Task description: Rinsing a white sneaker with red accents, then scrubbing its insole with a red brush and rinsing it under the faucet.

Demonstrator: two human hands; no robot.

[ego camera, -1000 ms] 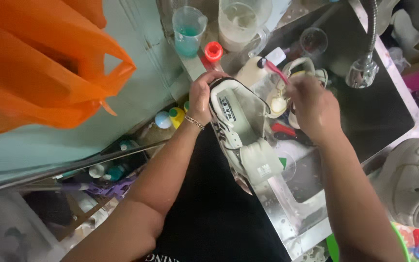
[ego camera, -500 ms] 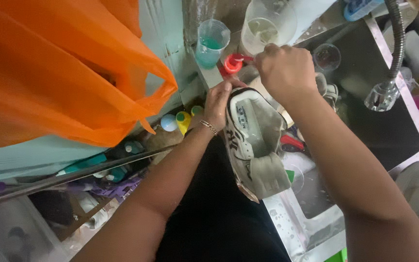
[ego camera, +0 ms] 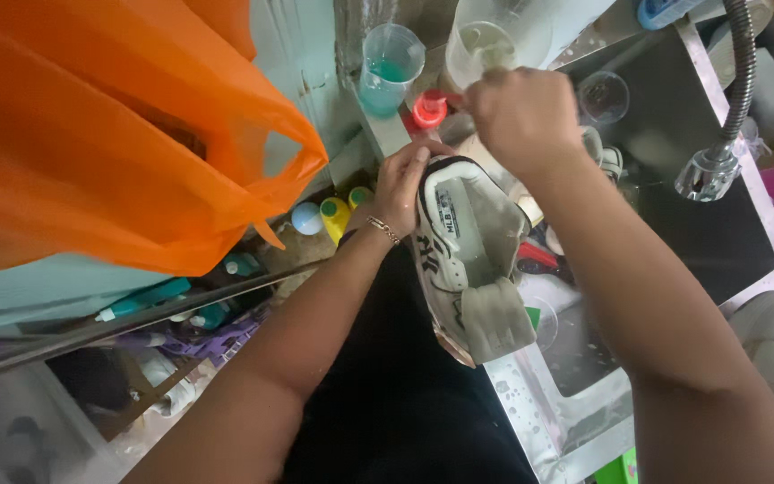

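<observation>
In the head view, the left hand (ego camera: 402, 184) grips a white sneaker (ego camera: 469, 255) by its heel rim, fingers curled over the padded collar, holding the shoe up over the near edge of the sink (ego camera: 665, 161) with its opening facing the camera and its toe pointing near-right. A sewn label with dark print sits on the inside of the tongue. The right hand (ego camera: 520, 115) is clenched just beyond the shoe's far end, at the rim of a clear plastic jug (ego camera: 485, 45); what it pinches is hidden by the fist. Left of the jug stands a clear measuring cup (ego camera: 390, 67) holding teal liquid, and between them, lower, sits a red bottle cap (ego camera: 429, 109). A large orange plastic bag (ego camera: 100, 143) fills the upper left. Below it, near the left wrist, stand a yellow bottle (ego camera: 335, 215) with a green cap and a pale blue ball-shaped cap (ego camera: 306, 217). A metal faucet head (ego camera: 708, 173) on a flexible hose hangs over the dark sink at right.
</observation>
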